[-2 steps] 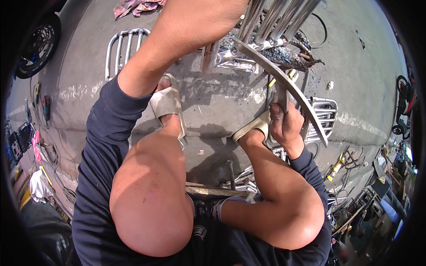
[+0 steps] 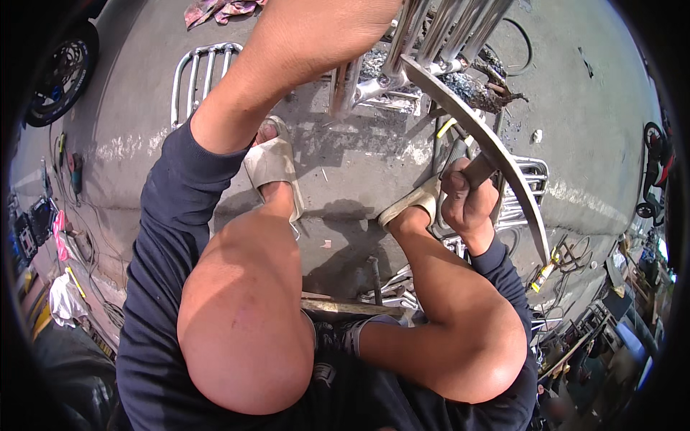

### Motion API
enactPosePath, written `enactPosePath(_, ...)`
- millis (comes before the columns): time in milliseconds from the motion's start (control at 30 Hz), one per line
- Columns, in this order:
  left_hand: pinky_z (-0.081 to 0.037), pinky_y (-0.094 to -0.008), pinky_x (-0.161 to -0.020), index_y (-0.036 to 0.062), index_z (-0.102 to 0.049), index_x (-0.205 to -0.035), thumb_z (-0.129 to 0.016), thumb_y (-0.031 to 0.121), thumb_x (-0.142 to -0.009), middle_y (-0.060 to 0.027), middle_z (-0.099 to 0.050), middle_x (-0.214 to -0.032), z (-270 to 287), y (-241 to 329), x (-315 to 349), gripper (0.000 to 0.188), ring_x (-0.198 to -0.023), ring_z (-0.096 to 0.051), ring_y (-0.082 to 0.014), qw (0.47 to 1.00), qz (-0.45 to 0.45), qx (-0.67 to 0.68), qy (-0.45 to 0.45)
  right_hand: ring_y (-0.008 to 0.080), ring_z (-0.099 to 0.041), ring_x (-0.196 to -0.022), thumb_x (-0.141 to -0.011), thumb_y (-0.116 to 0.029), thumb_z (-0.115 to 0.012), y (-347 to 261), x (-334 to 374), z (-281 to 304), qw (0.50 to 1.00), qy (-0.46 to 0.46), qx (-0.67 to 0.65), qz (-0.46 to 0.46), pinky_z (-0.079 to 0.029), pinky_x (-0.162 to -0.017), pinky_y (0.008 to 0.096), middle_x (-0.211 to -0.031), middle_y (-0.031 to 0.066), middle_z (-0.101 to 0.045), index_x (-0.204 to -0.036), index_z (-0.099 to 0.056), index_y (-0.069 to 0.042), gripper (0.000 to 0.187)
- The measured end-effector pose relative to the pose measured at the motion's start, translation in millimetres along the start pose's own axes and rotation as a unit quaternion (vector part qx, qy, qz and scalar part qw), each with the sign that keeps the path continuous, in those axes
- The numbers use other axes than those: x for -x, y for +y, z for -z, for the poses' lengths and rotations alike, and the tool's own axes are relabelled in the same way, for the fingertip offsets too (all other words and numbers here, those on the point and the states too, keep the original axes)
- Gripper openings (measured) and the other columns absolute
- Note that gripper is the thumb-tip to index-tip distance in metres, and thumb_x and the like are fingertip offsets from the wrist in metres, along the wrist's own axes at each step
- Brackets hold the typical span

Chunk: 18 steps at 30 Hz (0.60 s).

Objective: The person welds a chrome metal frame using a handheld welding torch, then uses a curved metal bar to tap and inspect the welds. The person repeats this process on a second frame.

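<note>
My right hand (image 2: 468, 200) is closed around the short handle of a slag hammer with a long, curved, flat steel head (image 2: 483, 133). One tip of that head lies in front of the foot of a welded metal tube rack (image 2: 374, 87); whether they touch I cannot tell. Shiny upright tubes (image 2: 431, 36) rise from the rack's crossbar. My left hand (image 2: 338, 32) reaches over the rack's left side at the top edge. Its fingers are out of the picture, so their grip is hidden.
Dark, crusty debris (image 2: 471, 93) lies behind the rack. Bent-tube racks (image 2: 176, 90) rest on the floor at left and right. Between my sandalled feet and legs are a wooden board (image 2: 352, 307) and metal pieces. Cables, tools and a motorcycle wheel (image 2: 61, 72) line the sides.
The slag hammer has shifted right, its lower tip swinging down and outward, and its handle has tilted in my right hand. My left arm has hardly moved.
</note>
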<state>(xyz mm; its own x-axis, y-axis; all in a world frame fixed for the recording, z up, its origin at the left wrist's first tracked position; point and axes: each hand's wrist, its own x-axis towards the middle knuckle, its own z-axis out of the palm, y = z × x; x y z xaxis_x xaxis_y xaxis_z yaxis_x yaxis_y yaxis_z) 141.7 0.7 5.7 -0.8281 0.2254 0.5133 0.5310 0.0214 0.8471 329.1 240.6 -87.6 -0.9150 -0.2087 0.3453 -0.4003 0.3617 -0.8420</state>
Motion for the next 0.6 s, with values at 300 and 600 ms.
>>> enactPosePath(300,-0.057,-0.0345,-0.094,-0.0055,-0.038,-0.145,-0.049,0.001,-0.099,-0.0157,-0.059,-0.122,-1.9,11.6,2.8,0.048,-0.108,-0.063,-0.0194,0.994,0.086,0.064,-0.024,0.0212,-0.053,-0.052,-0.107,-0.016,-0.055,-2.3,-3.2,-4.9,0.992,-0.008,0.128,0.000,-0.044,-0.049,0.0344,-0.068,0.0091,-0.054,-0.101,-0.057,0.003,0.019)
enactPosePath(600,-0.058,-0.0368,-0.094,-0.0031,-0.040,-0.143,-0.052,0.001,-0.102,-0.0188,-0.061,-0.127,4.3,-18.7,9.5,0.044,-0.104,-0.067,-0.0242,0.975,0.163,0.149,0.032,0.0269,-0.058,-0.055,-0.101,-0.012,-0.064,7.0,7.3,5.1,0.990,-0.035,0.125,-0.059,-0.046,-0.054,0.0386,-0.073,0.0110,-0.060,-0.101,-0.067,-0.002,0.011)
